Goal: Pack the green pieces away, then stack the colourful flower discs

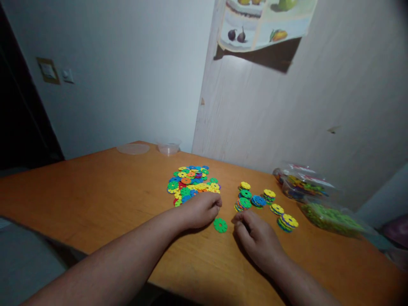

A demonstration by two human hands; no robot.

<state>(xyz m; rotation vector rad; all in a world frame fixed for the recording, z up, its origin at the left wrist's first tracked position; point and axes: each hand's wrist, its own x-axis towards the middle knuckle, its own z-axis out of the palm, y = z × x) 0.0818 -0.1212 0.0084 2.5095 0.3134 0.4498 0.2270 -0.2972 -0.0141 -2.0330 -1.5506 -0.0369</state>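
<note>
My left hand point(204, 208) is closed at the near edge of a loose pile of colourful notched plastic discs point(191, 182). Its fingers curl inward, so whatever may be in them is hidden. A single green disc point(220, 225) lies flat on the table between my hands. To its right, my right hand point(259, 234) rests with fingers bent together; I cannot make out anything in them. Just beyond those fingers stand short disc stacks, among them a green-topped stack point(245, 203), a blue-topped stack point(258, 201) and a yellow-topped stack point(289, 221).
On the wooden table point(105, 199), a clear round tub point(168, 147) and a flat translucent lid point(133, 148) sit at the back left. Clear packs of colourful pieces point(304, 186) and a bag of green pieces point(333, 217) lie at the right. The wall stands behind.
</note>
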